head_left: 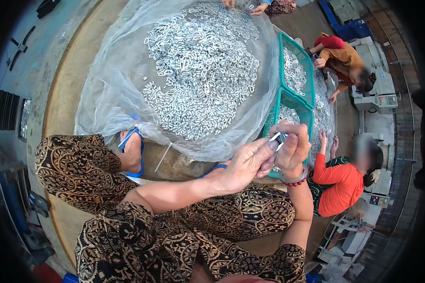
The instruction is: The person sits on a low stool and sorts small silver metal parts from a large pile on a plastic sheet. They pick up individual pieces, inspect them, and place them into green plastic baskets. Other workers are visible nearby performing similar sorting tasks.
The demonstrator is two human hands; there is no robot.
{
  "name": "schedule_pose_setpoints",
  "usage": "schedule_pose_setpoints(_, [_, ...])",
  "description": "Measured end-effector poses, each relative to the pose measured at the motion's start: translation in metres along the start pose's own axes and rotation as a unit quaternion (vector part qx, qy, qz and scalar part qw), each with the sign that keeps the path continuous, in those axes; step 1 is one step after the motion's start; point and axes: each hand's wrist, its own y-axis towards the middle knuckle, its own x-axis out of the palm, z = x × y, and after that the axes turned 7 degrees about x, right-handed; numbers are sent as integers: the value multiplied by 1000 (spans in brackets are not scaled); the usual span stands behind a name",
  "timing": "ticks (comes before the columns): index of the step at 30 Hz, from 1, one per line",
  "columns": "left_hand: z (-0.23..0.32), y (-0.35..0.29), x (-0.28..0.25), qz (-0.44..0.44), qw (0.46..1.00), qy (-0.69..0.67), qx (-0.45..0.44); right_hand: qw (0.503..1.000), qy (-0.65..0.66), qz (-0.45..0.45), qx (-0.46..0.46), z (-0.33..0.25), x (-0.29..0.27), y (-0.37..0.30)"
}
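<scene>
Tan floor (pixel 63 113); pale machines (pixel 381 84) at right. Sheer sheet (pixel 111 96) bears heaped metal links (pixel 203 70) — two teal baskets (pixel 310 78) alongside contain more. Left hand (pixel 245 162) and right hand (pixel 295 148) — together — pinch a small metal piece (pixel 275 137) above the person's lap.

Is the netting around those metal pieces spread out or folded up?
Spread: the whitish netting extends left and right beyond the metal pile, though its near-left edge is bunched.

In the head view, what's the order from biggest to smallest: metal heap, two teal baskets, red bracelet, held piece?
1. Metal heap
2. Far teal basket, near teal basket: alike; the right hand partly covers the near one, so unsure
3. Red bracelet, held piece: both small, too close to rank
</scene>
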Motion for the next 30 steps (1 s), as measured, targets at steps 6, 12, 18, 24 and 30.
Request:
schedule_pose_setpoints(6, [-15,-14,-2,7,990,-141,-22,996,-62,-67,13,-14,-3,7])
schedule_pose_setpoints(12, [12,3,-27,187,955,-171,-153,971,-131,-193,50,-4,25,27])
schedule_pose_setpoints(18, [36,10,-39,-63,986,150,28,994,-60,-82,-47,-1,18,32])
schedule_pose_setpoints(24, [19,20,-40,-16,843,484,234,815,451,184,313,14,-14,42])
schedule_pose_setpoints(30, [44,51,-40,-14,635,671,381,731,493,-42,469,23,18,22])
